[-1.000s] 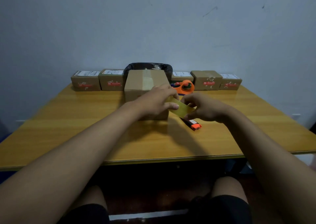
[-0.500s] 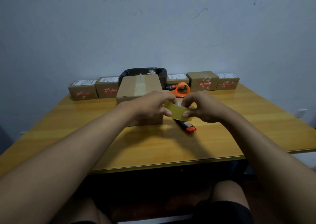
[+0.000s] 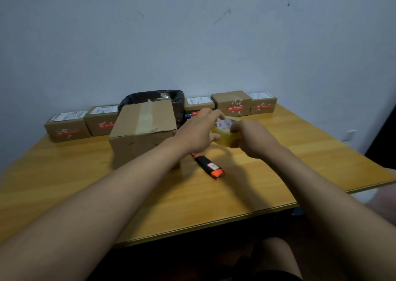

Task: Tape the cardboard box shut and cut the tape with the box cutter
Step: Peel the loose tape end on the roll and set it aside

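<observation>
left hand (image 3: 196, 131): my fingers curled on the tape roll (image 3: 225, 133), mid-frame
right hand (image 3: 252, 139): gripping same roll
box cutter (image 3: 209, 166): lying below, beside cardboard box (image 3: 143, 128)

The light is dim, cool and even. Soft glare sheens the table (image 3: 300, 143) near its far right corner, and the forearms throw faint shadows toward its near edge. Motion blur softens everything; wide-angle distortion bends the table's edges, and below it is near-black.
</observation>
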